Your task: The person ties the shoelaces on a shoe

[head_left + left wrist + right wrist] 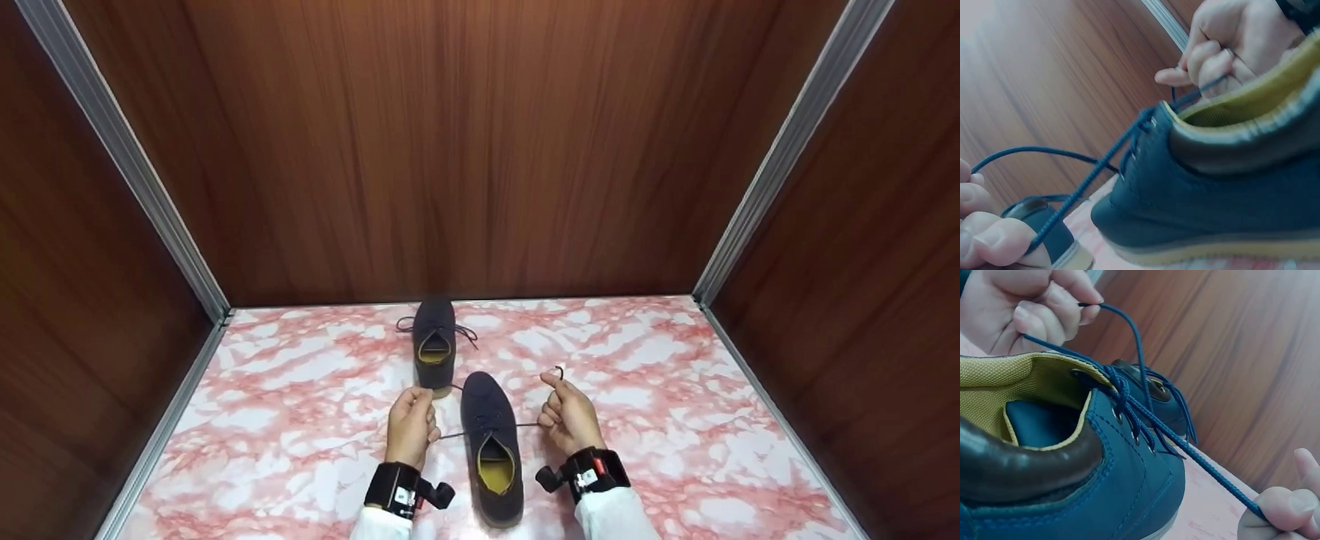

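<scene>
A dark blue lace-up shoe (489, 409) with yellow lining stands in front of me, toe pointing away. Its shoelace (1202, 464) is crossed in a knot at the top of the eyelets. On the left, my left hand (412, 426) grips one strand in curled fingers, while its thumb and index finger pinch the lace further along, leaving a slack curve toward the toe. My right hand (571, 415) grips the opposite strand, drawn out straight from the shoe. The strand's loose end (560, 372) sticks up above that hand's fingers.
A matching shoe (434, 330), its laces spread in loops to both sides, stands farther back by the brown wood-grain wall (480, 150). Metal edge strips (787, 142) border the side walls. Beneath everything is a red-and-white marbled surface (300, 442).
</scene>
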Demonstrator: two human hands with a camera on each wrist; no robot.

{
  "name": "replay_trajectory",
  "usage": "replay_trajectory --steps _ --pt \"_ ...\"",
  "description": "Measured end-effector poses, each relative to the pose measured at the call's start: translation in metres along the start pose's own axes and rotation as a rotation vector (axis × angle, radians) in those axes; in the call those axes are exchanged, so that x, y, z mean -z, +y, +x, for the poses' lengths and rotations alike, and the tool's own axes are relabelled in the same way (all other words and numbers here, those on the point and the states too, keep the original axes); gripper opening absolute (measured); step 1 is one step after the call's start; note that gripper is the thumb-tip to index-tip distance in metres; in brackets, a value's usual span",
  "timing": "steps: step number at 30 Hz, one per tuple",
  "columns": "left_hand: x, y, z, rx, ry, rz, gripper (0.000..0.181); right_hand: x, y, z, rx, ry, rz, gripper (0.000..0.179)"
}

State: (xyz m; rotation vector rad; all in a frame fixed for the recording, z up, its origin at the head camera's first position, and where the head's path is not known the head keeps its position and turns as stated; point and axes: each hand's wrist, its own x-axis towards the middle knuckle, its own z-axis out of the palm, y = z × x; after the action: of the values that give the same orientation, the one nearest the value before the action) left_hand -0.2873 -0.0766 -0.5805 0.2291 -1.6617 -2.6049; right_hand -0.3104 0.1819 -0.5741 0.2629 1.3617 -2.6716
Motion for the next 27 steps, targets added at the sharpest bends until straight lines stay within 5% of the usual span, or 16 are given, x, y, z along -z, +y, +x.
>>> replay_trajectory --steps 19,27 --pt "0.008 -0.008 -0.004 -0.065 0.118 0.121 0.022 0.013 0.004 0.0 0.015 0.038 -0.013 0.025" --pt "0.015 -0.008 -0.007 -0.09 0.112 0.134 0.021 0.015 0.005 0.0 0.044 0.049 -0.056 0.026"
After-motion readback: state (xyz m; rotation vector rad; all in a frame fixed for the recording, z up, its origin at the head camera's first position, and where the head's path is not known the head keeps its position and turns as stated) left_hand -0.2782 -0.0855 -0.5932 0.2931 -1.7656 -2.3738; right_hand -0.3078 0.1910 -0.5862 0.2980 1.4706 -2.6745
